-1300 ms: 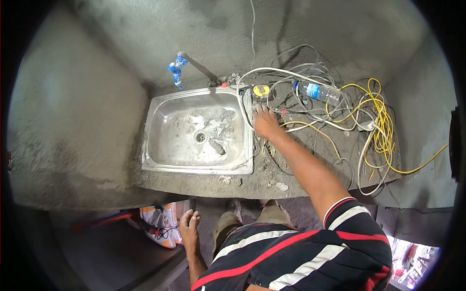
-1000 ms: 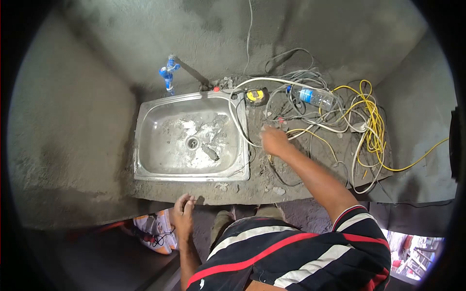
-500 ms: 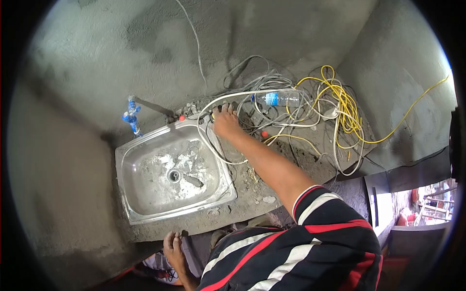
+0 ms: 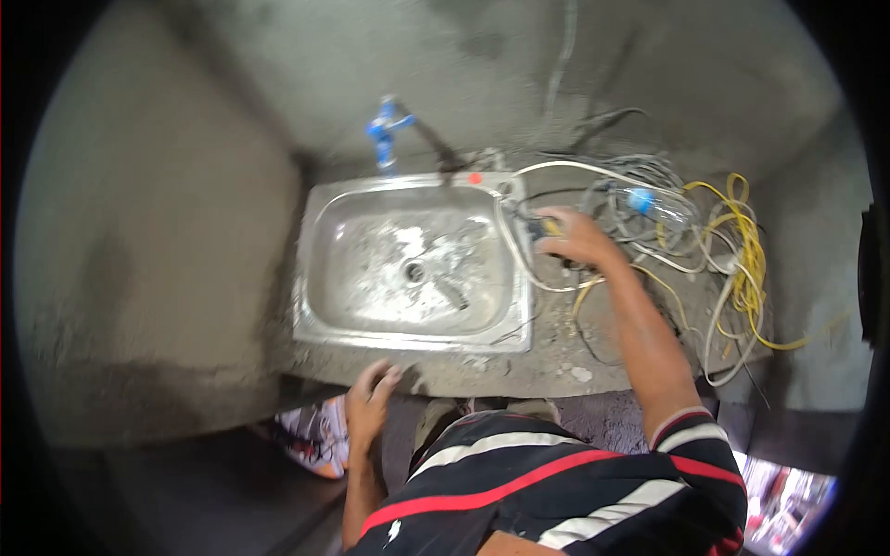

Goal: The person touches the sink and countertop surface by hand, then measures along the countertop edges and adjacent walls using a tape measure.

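Observation:
My right hand [image 4: 573, 237] is closed around the yellow and black tape measure [image 4: 551, 227], just right of the steel sink [image 4: 313, 269]. Fingers cover part of the tape measure. A white cable [image 4: 513, 243] loops over the sink's right rim, beside that hand. My left hand [image 4: 373, 397] hangs in front of the counter's front edge, below the sink, fingers apart and holding nothing. Grey dirt and white patches cover the sink's bottom around the drain [image 4: 413, 271].
A blue tap [image 4: 382, 132] juts from the back wall. Tangled grey cables, a plastic bottle [image 4: 660, 206] and a coiled yellow cable [image 4: 747, 278] lie on the rough counter [image 4: 519, 371] at the right. A white and orange bag [image 4: 315, 435] is below left.
The view has swung, shifting the scene. My right hand has gone from beside the tape measure to gripping it, and it has come off its earlier spot by the sink's back corner.

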The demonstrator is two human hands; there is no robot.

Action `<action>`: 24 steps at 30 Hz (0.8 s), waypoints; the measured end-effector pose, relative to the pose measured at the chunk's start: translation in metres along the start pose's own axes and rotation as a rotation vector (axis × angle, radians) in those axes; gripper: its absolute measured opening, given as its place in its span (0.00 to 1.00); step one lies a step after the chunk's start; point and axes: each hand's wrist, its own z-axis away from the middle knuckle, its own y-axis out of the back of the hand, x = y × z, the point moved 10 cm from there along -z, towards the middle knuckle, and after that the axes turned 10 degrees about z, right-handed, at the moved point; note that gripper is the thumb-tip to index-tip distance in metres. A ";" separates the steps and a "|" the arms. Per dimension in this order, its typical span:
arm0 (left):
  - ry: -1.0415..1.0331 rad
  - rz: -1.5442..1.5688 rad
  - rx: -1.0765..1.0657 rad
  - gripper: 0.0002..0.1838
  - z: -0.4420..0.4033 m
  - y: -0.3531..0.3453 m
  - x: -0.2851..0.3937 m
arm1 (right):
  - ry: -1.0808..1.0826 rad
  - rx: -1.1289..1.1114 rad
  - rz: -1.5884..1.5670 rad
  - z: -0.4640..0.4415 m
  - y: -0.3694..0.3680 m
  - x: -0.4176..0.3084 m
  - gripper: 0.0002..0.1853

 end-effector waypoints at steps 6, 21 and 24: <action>0.164 0.308 -0.526 0.36 -0.005 -0.118 0.042 | -0.111 -0.179 -0.766 0.085 -0.033 -0.048 0.43; 0.084 0.286 -0.040 0.41 0.022 -0.031 -0.021 | 0.191 -0.473 -0.230 0.128 -0.112 -0.140 0.32; -0.197 -0.319 0.233 0.43 0.019 0.021 0.002 | 0.075 -0.403 -0.177 0.084 -0.114 -0.114 0.29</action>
